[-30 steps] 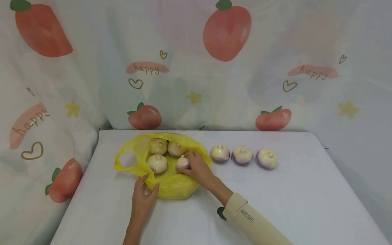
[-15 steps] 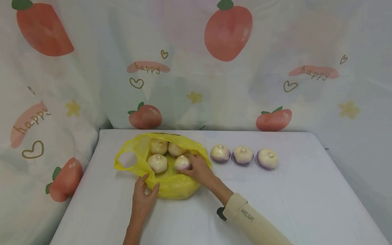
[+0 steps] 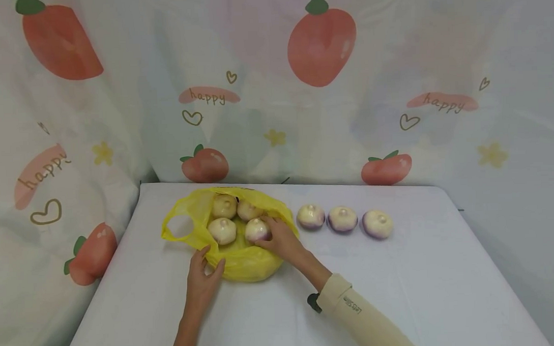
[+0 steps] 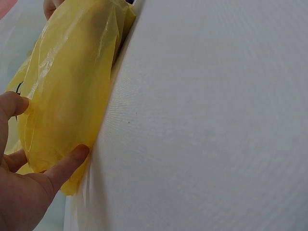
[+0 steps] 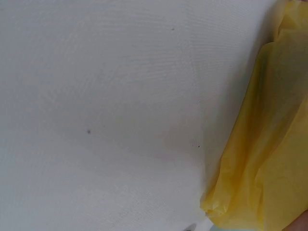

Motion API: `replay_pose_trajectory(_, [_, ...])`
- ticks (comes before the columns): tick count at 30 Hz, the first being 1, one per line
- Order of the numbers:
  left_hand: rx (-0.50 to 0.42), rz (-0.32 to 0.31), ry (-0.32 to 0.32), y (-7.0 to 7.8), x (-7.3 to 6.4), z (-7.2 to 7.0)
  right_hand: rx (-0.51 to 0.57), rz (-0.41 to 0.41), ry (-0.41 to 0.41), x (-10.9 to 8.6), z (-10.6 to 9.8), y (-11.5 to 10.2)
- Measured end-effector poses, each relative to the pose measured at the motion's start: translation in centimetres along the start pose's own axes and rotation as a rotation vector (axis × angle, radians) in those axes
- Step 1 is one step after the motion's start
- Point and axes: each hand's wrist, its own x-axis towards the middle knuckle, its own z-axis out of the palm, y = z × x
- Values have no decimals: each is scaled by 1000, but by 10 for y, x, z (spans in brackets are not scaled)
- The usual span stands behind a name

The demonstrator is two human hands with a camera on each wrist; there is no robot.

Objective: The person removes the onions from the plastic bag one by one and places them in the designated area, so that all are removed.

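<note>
A yellow plastic bag point(image 3: 248, 265) lies on its side on the table, mouth facing up and several white-and-purple turnips inside. My right hand point(image 3: 284, 239) reaches over its right side and pinches the front right turnip point(image 3: 256, 229) between thumb and fingers. To the left of that one sits another turnip point(image 3: 222, 231), with two more behind. At the bag's near left edge, my left hand point(image 3: 203, 277) holds the plastic between thumb and fingers. The left wrist view shows the left thumb point(image 4: 72, 163) against the bag's side. In the right wrist view the turnip is hidden.
Three more turnips stand in a row right of the bag: a left one point(image 3: 311, 216), a middle one point(image 3: 343, 219) and a right one point(image 3: 377, 224). A loop handle point(image 3: 169, 222) spreads leftward from the bag. Behind the white table point(image 3: 400, 291) hangs a printed curtain point(image 3: 263, 41).
The turnip at my right fingers has shifted slightly left inside the bag and shows more of itself. The right fingers have drawn a little toward its right side. My left hand has not moved.
</note>
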Motion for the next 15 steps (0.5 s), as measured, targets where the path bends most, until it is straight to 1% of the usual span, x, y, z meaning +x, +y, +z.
replay_pose_trajectory(4, [-4, 0, 0, 0, 0, 0, 24, -21, 12, -1, -3, 0])
replay_pose_trajectory(8, [-12, 3, -2, 1, -1, 0, 47, -22, 38, -4, -6, 0])
replay_pose_trajectory(15, [2, 15, -1, -1, 0, -1, 78, -31, 82, -9, -9, 3])
